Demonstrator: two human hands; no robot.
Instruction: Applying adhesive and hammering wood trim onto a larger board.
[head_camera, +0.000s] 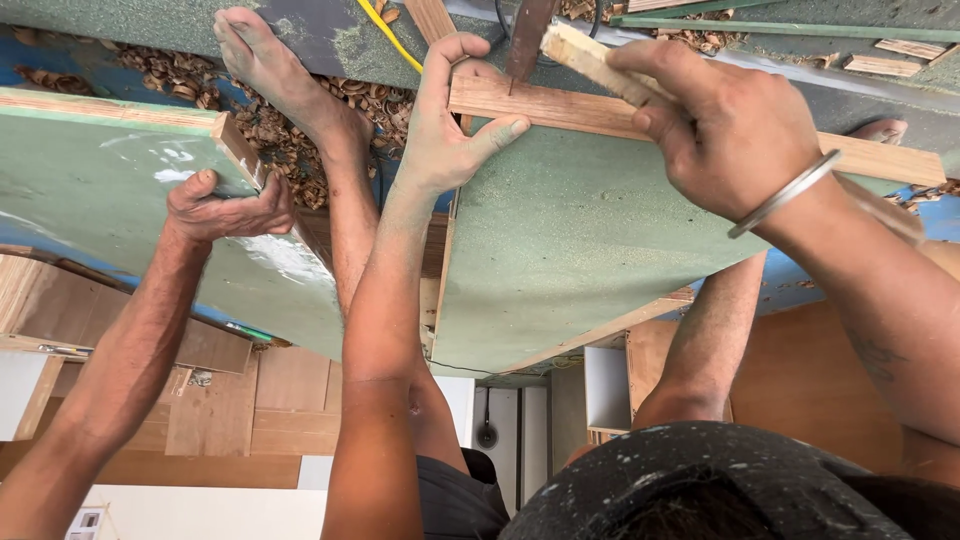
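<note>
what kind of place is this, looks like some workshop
Most likely a carpentry workshop: wood shavings litter the floor, the left hand steadies a wooden strip on a green board, and the right hand grips a wooden block.

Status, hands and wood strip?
Left hand spread flat on wood strip. Right hand gripping pale stick over it. Another person's hand holds green board edge.

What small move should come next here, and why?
Probably lower the pale stick onto the wooden strip: the right hand grips it just above the strip, while the left hand, fingers spread, pins the strip against the green board.
</note>
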